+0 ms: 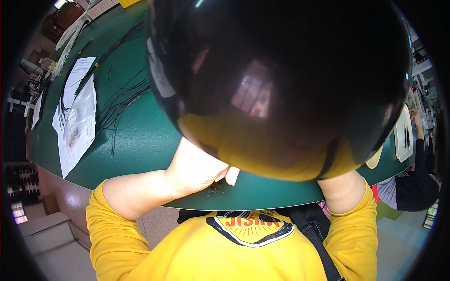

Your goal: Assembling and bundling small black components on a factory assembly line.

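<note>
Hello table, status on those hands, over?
Left hand curled beside thin strands, grip unclear. Right hand hidden. Black dome blocks much of the view.

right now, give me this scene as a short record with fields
left hand: partly hidden, dark strands just below it, grip unclear
right hand: hidden behind the dark dome; forearm shows
view: middle blocked by the glossy dome
table: green
left side: papers, clear bag, black wires
right side: white tray
</note>
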A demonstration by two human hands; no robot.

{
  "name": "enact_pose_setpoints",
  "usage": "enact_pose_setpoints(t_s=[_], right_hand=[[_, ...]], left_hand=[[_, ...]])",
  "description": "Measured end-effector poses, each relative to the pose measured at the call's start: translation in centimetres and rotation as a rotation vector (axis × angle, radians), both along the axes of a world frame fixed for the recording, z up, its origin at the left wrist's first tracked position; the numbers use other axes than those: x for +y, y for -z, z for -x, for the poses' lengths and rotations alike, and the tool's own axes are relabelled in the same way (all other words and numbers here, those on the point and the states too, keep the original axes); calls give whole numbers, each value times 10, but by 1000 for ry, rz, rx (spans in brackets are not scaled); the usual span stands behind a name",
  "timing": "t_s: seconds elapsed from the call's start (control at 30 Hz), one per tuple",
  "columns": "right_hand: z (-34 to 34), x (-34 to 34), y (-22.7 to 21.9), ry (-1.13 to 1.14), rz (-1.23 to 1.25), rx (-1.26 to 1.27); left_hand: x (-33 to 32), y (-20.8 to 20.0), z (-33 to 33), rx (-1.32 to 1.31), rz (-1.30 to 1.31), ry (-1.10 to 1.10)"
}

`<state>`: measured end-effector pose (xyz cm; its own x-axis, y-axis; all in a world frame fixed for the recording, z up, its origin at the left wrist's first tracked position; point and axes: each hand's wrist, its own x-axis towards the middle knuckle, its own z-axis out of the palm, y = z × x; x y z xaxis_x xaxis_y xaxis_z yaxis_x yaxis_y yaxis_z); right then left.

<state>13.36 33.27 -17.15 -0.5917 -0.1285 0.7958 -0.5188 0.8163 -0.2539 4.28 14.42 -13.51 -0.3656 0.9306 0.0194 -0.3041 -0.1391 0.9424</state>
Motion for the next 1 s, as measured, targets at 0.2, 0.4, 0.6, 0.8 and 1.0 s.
enact_pose_setpoints(t_s=[0.2,0.4,0.6,0.8,1.0], right_hand=[[3,-6,7,-27,158,30],[4,-6,-3,-25,49,63],[-3,-5,-13,70,-207,23],[3,0,6,78,-249,142],[-15,-5,-10,-10,-171,-279]], left_hand=[[-6,-5,-1,192,97,-69],[-5,-9,-2,139,153,-23],[-6,-10,-1,166,171,-32],[-4,-2,-6,-73,-16,-58],[-3,-13,-1,70,279,35]])
